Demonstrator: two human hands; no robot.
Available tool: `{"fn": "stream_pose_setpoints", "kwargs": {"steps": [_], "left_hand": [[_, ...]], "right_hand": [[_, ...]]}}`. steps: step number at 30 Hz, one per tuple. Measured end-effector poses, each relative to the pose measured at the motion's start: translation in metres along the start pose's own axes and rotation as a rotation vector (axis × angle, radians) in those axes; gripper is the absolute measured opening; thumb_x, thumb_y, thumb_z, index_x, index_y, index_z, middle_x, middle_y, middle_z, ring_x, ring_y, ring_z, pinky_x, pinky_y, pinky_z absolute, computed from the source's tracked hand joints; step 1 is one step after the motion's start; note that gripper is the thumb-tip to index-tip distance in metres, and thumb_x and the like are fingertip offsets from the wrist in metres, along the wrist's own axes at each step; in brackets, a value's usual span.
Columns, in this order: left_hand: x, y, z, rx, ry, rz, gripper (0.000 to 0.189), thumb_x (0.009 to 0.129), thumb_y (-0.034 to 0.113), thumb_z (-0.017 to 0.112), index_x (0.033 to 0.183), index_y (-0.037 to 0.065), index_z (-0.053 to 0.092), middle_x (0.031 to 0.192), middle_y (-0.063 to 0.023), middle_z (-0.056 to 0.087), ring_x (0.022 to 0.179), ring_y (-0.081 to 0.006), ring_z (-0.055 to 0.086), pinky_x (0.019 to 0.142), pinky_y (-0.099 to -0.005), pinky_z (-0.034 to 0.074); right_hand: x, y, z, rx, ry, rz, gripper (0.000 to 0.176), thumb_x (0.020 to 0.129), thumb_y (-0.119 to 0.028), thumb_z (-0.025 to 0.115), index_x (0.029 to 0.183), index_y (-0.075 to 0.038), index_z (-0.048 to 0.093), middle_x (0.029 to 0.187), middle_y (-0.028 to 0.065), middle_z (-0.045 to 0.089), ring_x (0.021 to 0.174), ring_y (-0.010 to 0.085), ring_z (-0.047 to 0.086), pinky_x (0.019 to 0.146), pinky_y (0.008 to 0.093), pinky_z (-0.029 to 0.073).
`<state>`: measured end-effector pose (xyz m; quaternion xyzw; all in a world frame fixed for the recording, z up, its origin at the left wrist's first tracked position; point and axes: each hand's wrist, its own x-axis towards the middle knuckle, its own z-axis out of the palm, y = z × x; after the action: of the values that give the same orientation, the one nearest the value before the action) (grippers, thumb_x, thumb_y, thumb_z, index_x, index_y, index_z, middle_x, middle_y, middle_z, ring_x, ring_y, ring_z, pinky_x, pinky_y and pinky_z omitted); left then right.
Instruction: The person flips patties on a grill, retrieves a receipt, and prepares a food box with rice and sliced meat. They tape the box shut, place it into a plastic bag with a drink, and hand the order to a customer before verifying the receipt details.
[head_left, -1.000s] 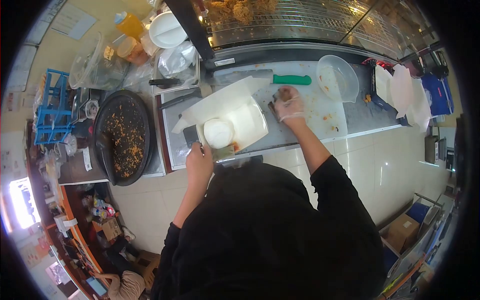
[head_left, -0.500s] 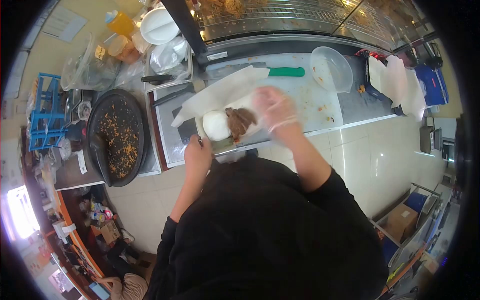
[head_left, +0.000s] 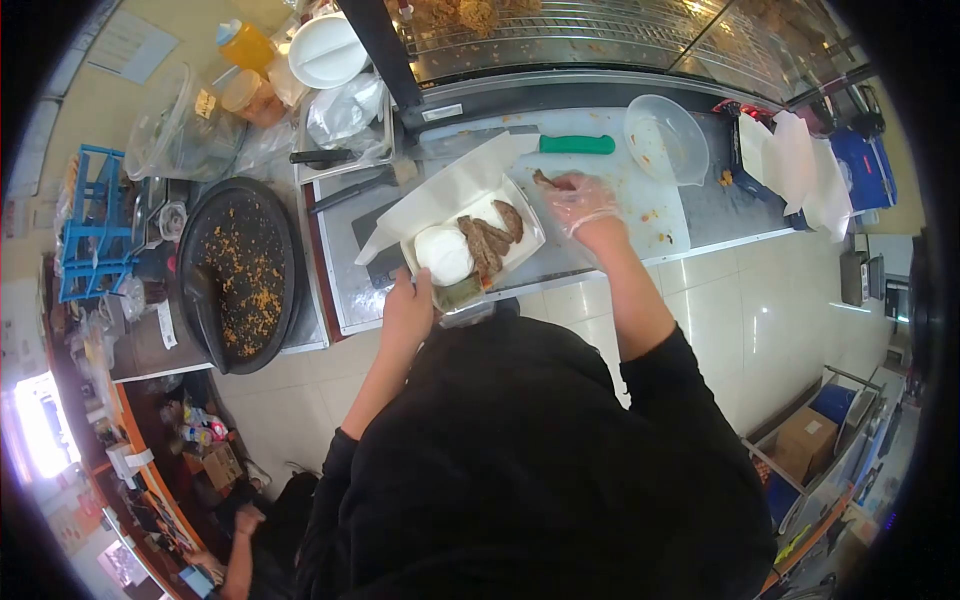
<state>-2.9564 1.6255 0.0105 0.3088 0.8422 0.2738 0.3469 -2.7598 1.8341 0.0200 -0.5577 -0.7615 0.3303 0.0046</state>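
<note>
In right fingers (head_left: 574,183), 1 brown piece (head_left: 544,181); 1 box (head_left: 450,192), 1 mound (head_left: 442,256) inside.

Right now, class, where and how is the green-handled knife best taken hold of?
Probably around its green handle, reaching from the right: that end points rightward, flat and uncovered, while the blade extends left, partly hidden by the box lid.

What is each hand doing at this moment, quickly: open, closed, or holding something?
Left hand: closed on the near corner of the white box.
Right hand, gloved: closed, holding a brown food piece.
</note>
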Motion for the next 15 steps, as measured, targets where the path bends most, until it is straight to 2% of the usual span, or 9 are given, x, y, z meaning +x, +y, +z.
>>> {"fn": "stream_pose_setpoints", "kwargs": {"steps": [1,2,4,5,8,10,13,15], "left_hand": [[0.013,-0.022,0.007,0.065,-0.004,0.067,0.048,0.093,0.033,0.049,0.111,-0.011,0.046,0.070,-0.0224,0.063,0.058,-0.0298,0.065,0.059,-0.0398,0.051],[0.019,-0.034,0.011,0.130,-0.008,0.136,0.049,0.093,0.034,0.048,0.111,-0.011,0.046,0.071,-0.0226,0.063,0.059,-0.0306,0.066,0.060,-0.0405,0.051],[0.002,0.011,-0.005,-0.062,-0.110,-0.023,0.047,0.093,0.035,0.049,0.109,-0.009,0.045,0.072,-0.0228,0.062,0.064,-0.0334,0.066,0.061,-0.0416,0.050],[-0.004,0.029,-0.011,-0.162,-0.156,-0.099,0.046,0.093,0.035,0.050,0.108,-0.008,0.045,0.073,-0.0230,0.062,0.067,-0.0348,0.066,0.062,-0.0421,0.050],[-0.008,0.020,-0.007,0.260,0.192,0.213,0.043,0.088,0.034,0.058,0.104,-0.003,0.042,0.073,-0.0193,0.060,0.070,-0.0336,0.064,0.061,-0.0411,0.049],[-0.029,0.061,-0.019,0.143,0.134,0.346,0.052,0.078,0.031,0.072,0.104,0.001,0.040,0.073,-0.0132,0.055,0.064,-0.0291,0.059,0.058,-0.0383,0.047],[-0.040,0.091,-0.002,0.015,0.100,0.825,0.061,0.067,0.028,0.080,0.104,0.003,0.039,0.072,-0.0094,0.049,0.061,-0.0267,0.055,0.056,-0.0377,0.045],[-0.028,0.097,0.011,-0.008,0.146,0.760,0.065,0.065,0.028,0.081,0.106,0.004,0.037,0.072,-0.0086,0.048,0.063,-0.0264,0.055,0.056,-0.0380,0.045]], "right_hand": [[-0.006,0.003,-0.002,0.058,0.020,-0.111,0.058,0.080,-0.049,0.060,0.120,-0.008,0.058,0.111,0.0161,0.063,0.103,0.0301,0.060,0.089,0.0366,0.046],[-0.015,-0.008,-0.011,0.093,0.047,-0.117,0.058,0.080,-0.047,0.061,0.123,-0.008,0.056,0.113,0.0152,0.062,0.104,0.0286,0.060,0.090,0.0354,0.045],[-0.030,-0.039,-0.036,0.162,0.111,-0.137,0.058,0.082,-0.042,0.063,0.127,-0.008,0.052,0.117,0.0133,0.061,0.106,0.0255,0.059,0.092,0.0329,0.044],[-0.024,-0.034,-0.035,0.354,0.206,-0.142,0.058,0.082,-0.038,0.064,0.129,-0.007,0.050,0.121,0.0119,0.058,0.109,0.0238,0.057,0.093,0.0320,0.042],[-0.009,-0.022,-0.027,0.949,0.417,-0.143,0.058,0.084,-0.028,0.065,0.134,-0.007,0.044,0.131,0.0078,0.051,0.117,0.0197,0.049,0.099,0.0303,0.036],[-0.016,-0.037,-0.013,1.367,0.472,-0.125,0.059,0.085,-0.024,0.065,0.135,-0.007,0.042,0.136,0.0054,0.045,0.121,0.0184,0.044,0.102,0.0304,0.033],[-0.034,-0.071,0.023,1.199,0.471,-0.191,0.072,0.081,-0.033,0.067,0.136,-0.001,0.034,0.135,0.0152,0.040,0.121,0.0263,0.043,0.099,0.0360,0.038],[-0.040,-0.072,0.038,1.083,0.469,-0.332,0.067,0.084,-0.031,0.064,0.135,0.001,0.035,0.134,0.0167,0.041,0.121,0.0283,0.042,0.102,0.0372,0.034]]}}
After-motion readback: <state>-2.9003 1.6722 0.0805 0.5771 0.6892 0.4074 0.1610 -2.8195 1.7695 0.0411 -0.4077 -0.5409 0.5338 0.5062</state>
